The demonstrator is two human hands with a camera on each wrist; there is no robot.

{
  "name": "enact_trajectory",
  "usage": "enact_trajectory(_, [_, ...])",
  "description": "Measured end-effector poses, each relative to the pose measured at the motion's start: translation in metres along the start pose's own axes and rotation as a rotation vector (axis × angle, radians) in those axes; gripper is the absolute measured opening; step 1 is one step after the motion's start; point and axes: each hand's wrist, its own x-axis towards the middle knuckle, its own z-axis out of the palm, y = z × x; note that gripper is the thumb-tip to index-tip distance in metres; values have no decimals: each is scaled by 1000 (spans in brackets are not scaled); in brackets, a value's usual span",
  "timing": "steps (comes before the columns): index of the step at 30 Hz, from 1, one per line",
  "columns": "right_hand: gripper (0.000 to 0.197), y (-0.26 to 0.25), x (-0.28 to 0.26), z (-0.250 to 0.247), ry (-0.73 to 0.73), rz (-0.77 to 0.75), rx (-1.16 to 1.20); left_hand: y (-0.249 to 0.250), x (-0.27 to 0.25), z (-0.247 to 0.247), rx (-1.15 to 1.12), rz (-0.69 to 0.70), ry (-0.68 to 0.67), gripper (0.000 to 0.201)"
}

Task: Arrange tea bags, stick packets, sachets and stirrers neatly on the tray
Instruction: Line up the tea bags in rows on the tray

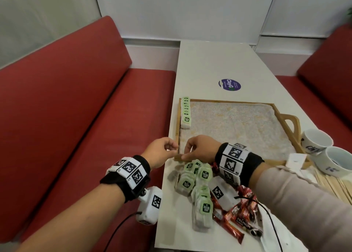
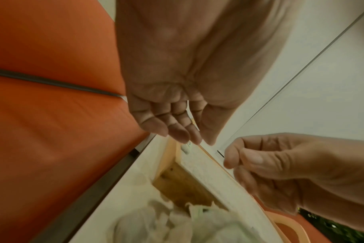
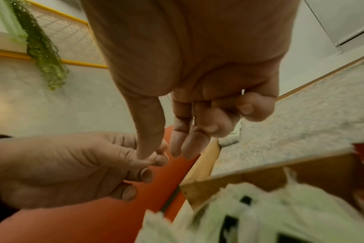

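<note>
Nearest us, loose tea bags and red stick packets lie heaped on the white table, in front of the tray. Above the tray's near left corner, our left hand and right hand meet, wrists level. Left fingers extend loosely toward the thumb; whether they pinch anything, we cannot tell. Right thumb and forefinger nearly close, the other fingers curled; contents not resolvable. Farther, a row of tea bags stands along the tray's left wall. Stirrers and two cups sit right.
</note>
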Motion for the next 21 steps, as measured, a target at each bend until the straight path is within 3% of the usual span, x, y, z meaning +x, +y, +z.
enact_trajectory(9, [40,2,-23,29,-82,82,-323,-12,-26,13,153,-31,-28,15])
enact_trajectory(13, [31,0,-24,33,-70,62,-409,-13,-31,15,192,-33,-46,19])
enact_trajectory(17, [20,2,-26,29,-55,57,-320,-14,-33,17,202,-65,-89,22])
enact_trajectory(21, [30,2,-29,18,-44,52,-149,-14,-34,20,186,-91,-112,19])
